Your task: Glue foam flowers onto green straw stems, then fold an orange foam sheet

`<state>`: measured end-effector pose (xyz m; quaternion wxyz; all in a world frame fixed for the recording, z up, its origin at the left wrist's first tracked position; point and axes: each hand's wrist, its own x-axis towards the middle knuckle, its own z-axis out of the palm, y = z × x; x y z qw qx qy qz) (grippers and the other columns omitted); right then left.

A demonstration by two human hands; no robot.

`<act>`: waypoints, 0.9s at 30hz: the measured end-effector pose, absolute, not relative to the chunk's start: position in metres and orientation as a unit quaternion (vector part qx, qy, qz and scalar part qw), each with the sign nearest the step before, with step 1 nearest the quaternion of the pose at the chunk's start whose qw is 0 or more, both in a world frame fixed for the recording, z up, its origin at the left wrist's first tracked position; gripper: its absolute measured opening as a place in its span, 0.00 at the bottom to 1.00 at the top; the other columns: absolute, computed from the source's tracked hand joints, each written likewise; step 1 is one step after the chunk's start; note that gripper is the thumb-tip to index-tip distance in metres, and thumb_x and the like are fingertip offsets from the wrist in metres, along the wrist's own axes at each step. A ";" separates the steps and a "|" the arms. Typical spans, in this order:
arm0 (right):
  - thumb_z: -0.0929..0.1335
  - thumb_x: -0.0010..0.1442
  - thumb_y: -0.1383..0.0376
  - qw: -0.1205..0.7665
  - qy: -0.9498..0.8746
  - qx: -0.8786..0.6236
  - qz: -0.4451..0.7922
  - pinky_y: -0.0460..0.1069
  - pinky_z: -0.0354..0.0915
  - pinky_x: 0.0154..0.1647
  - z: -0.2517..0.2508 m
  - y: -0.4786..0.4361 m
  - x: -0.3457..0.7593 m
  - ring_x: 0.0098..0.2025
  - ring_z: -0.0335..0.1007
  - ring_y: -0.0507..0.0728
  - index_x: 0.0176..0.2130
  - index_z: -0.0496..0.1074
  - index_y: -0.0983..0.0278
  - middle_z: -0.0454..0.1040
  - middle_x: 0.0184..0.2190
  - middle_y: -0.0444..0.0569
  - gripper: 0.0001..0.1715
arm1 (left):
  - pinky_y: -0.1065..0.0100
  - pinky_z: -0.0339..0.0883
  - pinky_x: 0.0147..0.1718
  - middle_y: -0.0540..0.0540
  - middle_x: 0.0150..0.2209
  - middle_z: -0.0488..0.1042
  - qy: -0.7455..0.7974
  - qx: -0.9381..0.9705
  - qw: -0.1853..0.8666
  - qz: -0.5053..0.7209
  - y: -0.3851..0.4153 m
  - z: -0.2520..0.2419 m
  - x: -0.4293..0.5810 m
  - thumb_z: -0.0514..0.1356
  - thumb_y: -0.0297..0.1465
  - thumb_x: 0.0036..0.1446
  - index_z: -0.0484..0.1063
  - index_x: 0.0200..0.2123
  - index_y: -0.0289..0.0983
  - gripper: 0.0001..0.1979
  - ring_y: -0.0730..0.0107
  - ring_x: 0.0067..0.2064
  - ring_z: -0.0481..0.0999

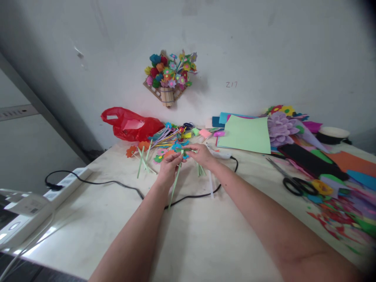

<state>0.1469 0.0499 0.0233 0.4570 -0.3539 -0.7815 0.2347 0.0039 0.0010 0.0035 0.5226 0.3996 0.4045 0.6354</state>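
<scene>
The top of the green paper stem [175,181] is hidden by the left hand [168,166] and right hand [202,154], and the foam scraps [349,211] are blurred toward the right edge.

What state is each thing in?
Left hand, pinching green strip.
Right hand, pinching the strip's top end.
Green strip, held slanted above table.
Scissors, flat on table, blades look shut.
Red bag, crumpled.
Power strip, black cable plugged in.
Green sheet, lying flat.
Bouquet, hung on wall.
</scene>
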 end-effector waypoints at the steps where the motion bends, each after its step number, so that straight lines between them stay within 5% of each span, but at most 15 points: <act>1: 0.67 0.52 0.71 0.456 -0.776 -0.350 0.259 0.50 0.67 0.41 0.023 0.050 0.146 0.38 0.73 0.54 0.40 0.77 0.59 0.78 0.36 0.47 0.16 | 0.74 0.48 0.17 0.51 0.19 0.71 0.407 0.402 0.519 0.635 0.001 0.003 0.004 0.69 0.34 0.34 0.75 0.28 0.36 0.15 0.80 0.19 0.63; 9: 0.67 0.49 0.67 0.459 -0.687 -0.306 0.472 0.49 0.64 0.40 0.024 0.046 0.146 0.32 0.70 0.52 0.33 0.77 0.65 0.76 0.26 0.44 0.11 | 0.74 0.48 0.17 0.48 0.20 0.73 0.414 0.424 0.503 0.630 0.001 0.003 0.003 0.69 0.36 0.35 0.74 0.23 0.35 0.12 0.80 0.18 0.61; 27: 0.72 0.40 0.58 0.461 -0.617 -0.341 0.540 0.47 0.57 0.33 0.027 0.038 0.141 0.26 0.62 0.50 0.21 0.70 0.66 0.68 0.19 0.42 0.14 | 0.74 0.49 0.17 0.47 0.20 0.75 0.438 0.423 0.499 0.617 0.002 0.002 0.004 0.69 0.37 0.34 0.71 0.20 0.34 0.14 0.80 0.18 0.62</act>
